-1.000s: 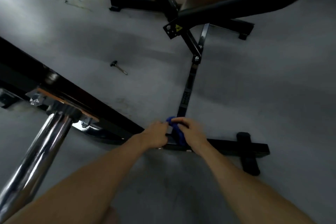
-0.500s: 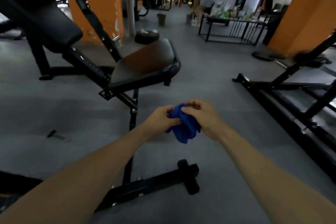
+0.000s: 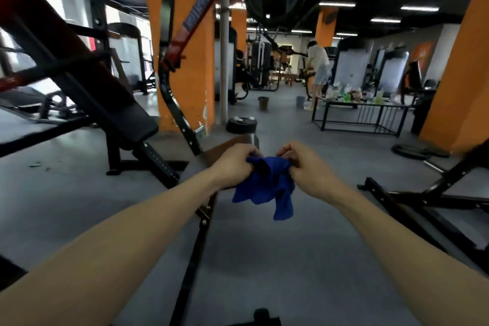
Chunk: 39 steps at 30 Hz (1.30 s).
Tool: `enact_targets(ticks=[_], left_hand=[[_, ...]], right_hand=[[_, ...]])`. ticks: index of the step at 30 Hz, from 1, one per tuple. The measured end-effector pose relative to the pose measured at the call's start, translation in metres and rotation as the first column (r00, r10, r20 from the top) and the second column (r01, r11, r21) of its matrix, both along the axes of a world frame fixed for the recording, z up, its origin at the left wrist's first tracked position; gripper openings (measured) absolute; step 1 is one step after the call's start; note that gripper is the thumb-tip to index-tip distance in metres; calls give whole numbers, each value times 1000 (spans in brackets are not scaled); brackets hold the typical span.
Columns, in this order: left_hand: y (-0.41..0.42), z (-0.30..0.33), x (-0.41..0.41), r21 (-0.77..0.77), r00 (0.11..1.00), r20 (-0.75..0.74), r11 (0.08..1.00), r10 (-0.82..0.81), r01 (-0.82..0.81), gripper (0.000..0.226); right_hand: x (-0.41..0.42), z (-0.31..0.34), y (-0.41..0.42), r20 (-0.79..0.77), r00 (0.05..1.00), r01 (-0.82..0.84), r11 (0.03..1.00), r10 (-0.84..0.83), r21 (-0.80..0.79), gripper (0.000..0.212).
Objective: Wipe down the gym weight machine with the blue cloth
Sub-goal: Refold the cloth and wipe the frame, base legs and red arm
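Over on the left, the black adjustable bench leans back under its red frame, and we're holding off it for now. Our left hand pinches one top edge of the blue cloth, our right hand pinches the other, so it hangs crumpled between them in mid-air above the bench's floor rail. Looks like we're spreading it out for a fresh face to wipe with. Far right, a low table holds bottles.
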<state>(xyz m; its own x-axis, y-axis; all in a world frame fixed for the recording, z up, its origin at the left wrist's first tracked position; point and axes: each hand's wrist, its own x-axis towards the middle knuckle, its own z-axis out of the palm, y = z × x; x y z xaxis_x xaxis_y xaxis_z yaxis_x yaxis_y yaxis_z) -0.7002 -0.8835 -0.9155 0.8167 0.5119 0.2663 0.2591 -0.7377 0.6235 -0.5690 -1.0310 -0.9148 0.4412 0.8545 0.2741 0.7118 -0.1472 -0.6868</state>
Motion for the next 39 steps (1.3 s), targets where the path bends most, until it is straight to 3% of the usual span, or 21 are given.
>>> enact_targets(ticks=[5, 9, 12, 15, 18, 21, 23, 25, 27, 28, 30, 31, 33, 36, 39], left_hand=[[-14, 11, 0, 191, 992, 53, 974, 115, -123, 13], [-14, 25, -10, 289, 960, 74, 916, 270, -280, 28], [-7, 36, -21, 349, 918, 91, 851, 387, -393, 29], [6, 53, -40, 387, 871, 110, 787, 479, -481, 26], [18, 79, -66, 400, 824, 85, 738, 561, -543, 32], [28, 115, -94, 330, 787, 51, 734, 615, -594, 49], [31, 144, -111, 224, 800, 44, 774, 598, -592, 51], [31, 178, -124, 154, 820, 44, 807, 570, -570, 53], [30, 216, -136, 101, 821, 79, 815, 565, -571, 53], [29, 237, -140, 91, 822, 99, 818, 561, -569, 51], [26, 278, -147, 103, 834, 112, 828, 541, -551, 48], [24, 298, -150, 105, 837, 122, 832, 533, -545, 48], [24, 335, -152, 99, 841, 157, 839, 517, -535, 48], [21, 391, -150, 72, 831, 187, 837, 524, -543, 47], [5, 446, -148, 98, 818, 139, 814, 558, -572, 40]], right_hand=[[-3, 3, 5, -181, 983, -15, 999, 22, 37, 37], [-12, 18, 24, -383, 922, -46, 998, 61, 47, 31], [-25, 36, 41, -151, 980, -124, 992, 126, 21, 19], [-39, 59, 61, 67, 979, -191, 980, 194, -57, 34], [-58, 91, 79, 96, 957, -261, 957, 274, -125, 39], [-78, 130, 94, -162, 921, -369, 927, 355, -69, 27], [-92, 157, 102, -440, 813, -426, 904, 382, -3, 26], [-105, 188, 110, -652, 692, -376, 926, 310, 40, 40], [-115, 224, 118, -768, 577, -359, 931, 278, 68, 62], [-119, 244, 120, -789, 556, -363, 930, 263, 54, 76], [-126, 280, 121, -751, 633, -347, 936, 186, -61, 93], [-128, 298, 120, -724, 675, -337, 933, 144, -129, 94], [-131, 332, 116, -741, 667, -360, 906, 81, -225, 91], [-132, 383, 108, -798, 601, -394, 879, 27, -267, 74], [-127, 429, 107, -837, 548, -339, 918, 13, -207, 47]])
